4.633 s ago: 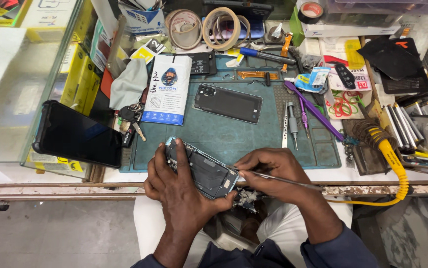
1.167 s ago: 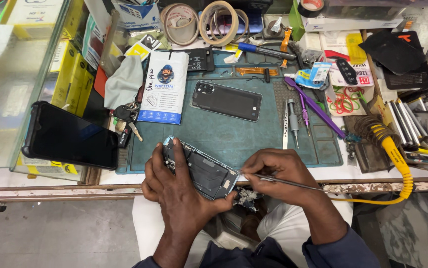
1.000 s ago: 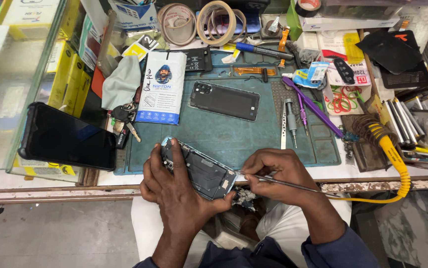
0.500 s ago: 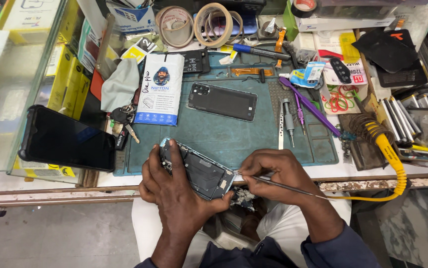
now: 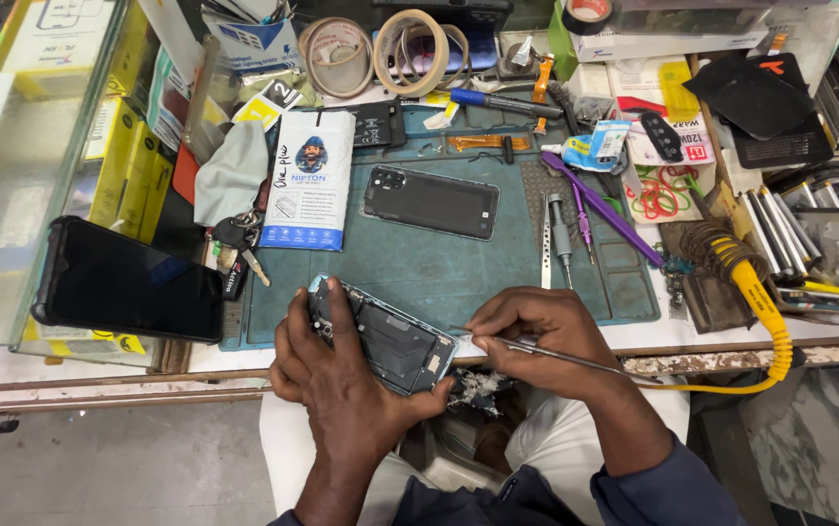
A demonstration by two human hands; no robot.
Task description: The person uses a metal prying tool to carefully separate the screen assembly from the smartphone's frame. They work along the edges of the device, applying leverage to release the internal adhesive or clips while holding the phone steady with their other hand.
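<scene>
Opened phone held at the near edge of the table and worked on with a thin metal tool.

The opened phone [image 5: 385, 336], its back removed and its insides exposed, was held tilted over the near edge of the green work mat [image 5: 439, 263] by the left hand [image 5: 341, 385], whose fingers were wrapped around its frame from the left and below. The right hand [image 5: 541, 336] was found just beside the phone's right end, its fingers pinched on a thin metal tool [image 5: 575, 358], the tip of which was laid at that end. A black back cover [image 5: 429, 200] was seen lying flat on the mat, well apart from the hands. A dark phone [image 5: 127, 281] was noted face up at the left of the table [image 5: 828, 336].
</scene>
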